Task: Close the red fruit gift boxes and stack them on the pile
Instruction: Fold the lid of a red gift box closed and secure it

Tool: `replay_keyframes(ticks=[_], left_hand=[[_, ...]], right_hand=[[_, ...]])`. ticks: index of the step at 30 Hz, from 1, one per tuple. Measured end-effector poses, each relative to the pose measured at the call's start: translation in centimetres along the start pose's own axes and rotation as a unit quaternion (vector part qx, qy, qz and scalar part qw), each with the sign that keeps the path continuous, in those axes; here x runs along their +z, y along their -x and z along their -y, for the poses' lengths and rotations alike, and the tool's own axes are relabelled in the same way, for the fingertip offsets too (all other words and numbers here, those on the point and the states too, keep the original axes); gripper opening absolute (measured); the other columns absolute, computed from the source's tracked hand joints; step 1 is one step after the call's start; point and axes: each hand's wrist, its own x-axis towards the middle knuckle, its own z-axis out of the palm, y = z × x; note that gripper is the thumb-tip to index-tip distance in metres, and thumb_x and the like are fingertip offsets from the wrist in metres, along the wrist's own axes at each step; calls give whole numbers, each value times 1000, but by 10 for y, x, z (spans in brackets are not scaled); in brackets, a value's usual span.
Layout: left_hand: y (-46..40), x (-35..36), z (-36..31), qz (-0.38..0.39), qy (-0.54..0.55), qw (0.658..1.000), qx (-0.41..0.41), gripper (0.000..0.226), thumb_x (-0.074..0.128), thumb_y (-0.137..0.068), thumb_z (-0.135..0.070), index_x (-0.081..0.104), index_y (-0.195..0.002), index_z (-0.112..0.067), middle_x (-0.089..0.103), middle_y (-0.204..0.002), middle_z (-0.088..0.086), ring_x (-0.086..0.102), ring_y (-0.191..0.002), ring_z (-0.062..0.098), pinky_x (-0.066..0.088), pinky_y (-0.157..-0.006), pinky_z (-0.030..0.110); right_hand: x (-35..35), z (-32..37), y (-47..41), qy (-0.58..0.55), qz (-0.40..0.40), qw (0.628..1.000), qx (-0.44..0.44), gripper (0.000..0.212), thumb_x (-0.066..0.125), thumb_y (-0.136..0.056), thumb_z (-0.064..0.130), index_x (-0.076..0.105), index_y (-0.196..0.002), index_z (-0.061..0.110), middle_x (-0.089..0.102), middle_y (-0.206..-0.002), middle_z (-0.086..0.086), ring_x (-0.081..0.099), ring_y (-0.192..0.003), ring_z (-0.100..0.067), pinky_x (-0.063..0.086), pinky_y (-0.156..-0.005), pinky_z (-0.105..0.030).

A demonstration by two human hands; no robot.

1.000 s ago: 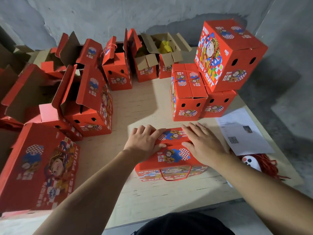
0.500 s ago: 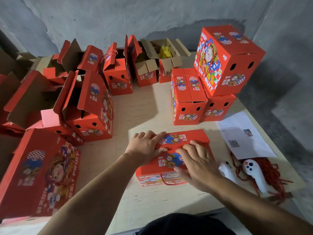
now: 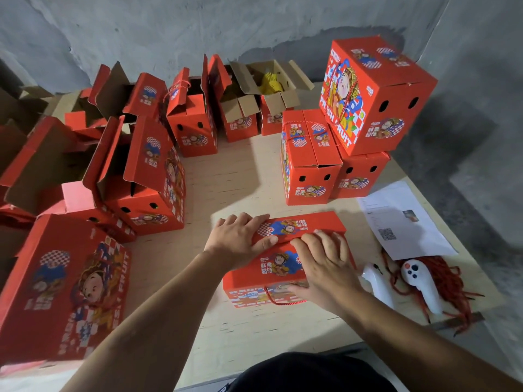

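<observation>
A red fruit gift box (image 3: 278, 267) stands on the wooden table (image 3: 235, 176) right in front of me, its two top flaps folded down. My left hand (image 3: 240, 240) lies flat on the far flap, thumb at the seam. My right hand (image 3: 325, 267) presses the near flap, fingers spread, thumb down the front face by the red cord handle. The pile (image 3: 359, 128) of closed red boxes stands at the back right: two side by side and one large box tilted on top.
Several open red boxes (image 3: 147, 176) crowd the left and back of the table; one at the back holds something yellow (image 3: 271, 80). A large closed box (image 3: 65, 287) lies at the near left. Paper sheets (image 3: 402, 222), two white controllers (image 3: 421, 281) and red cords (image 3: 450, 281) lie at the right.
My right hand slid from the far flap toward me onto the near flap and the box's front edge. The left hand stayed on the far flap.
</observation>
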Motion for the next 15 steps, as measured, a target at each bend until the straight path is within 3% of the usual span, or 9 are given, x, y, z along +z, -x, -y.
replay_keyframes(ticks=[3,8,12,14,15], left_hand=[[-2,-12,-2,30,20,999,-10,96,12,-78,-98,36,-154,-45,58,-137,-1,55,-128,26,38,-112,49],[-14,-36,-2,125,69,990,-22,95,24,-77,-98,41,-152,-42,61,-134,3,60,-121,25,48,-104,47],[-9,-32,-7,126,39,991,-31,96,17,-76,-97,35,-155,-45,53,-143,4,49,-132,30,41,-110,48],[-9,-35,-5,122,73,989,-35,94,18,-78,-97,43,-151,-44,58,-138,3,54,-128,28,43,-108,47],[-11,-38,-4,125,99,987,-36,93,21,-78,-98,48,-148,-42,61,-135,2,58,-123,27,47,-106,47]], right_hand=[[0,-3,0,-20,3,1000,8,104,77,-60,82,51,-143,25,45,-139,-3,30,-147,-35,20,-120,-59],[-3,-4,-5,-33,-5,999,10,104,78,-52,85,55,-134,25,46,-131,-4,27,-146,-36,35,-112,-61],[-6,-2,-6,-54,-29,998,5,99,82,-52,80,53,-129,25,43,-129,-2,28,-144,-35,34,-111,-57],[-9,1,-6,-60,-44,997,-3,97,86,-51,74,53,-126,23,42,-127,-1,32,-140,-34,28,-109,-51],[-12,1,-6,-68,-52,996,-4,95,88,-51,70,53,-126,23,42,-126,0,35,-135,-32,32,-107,-49]])
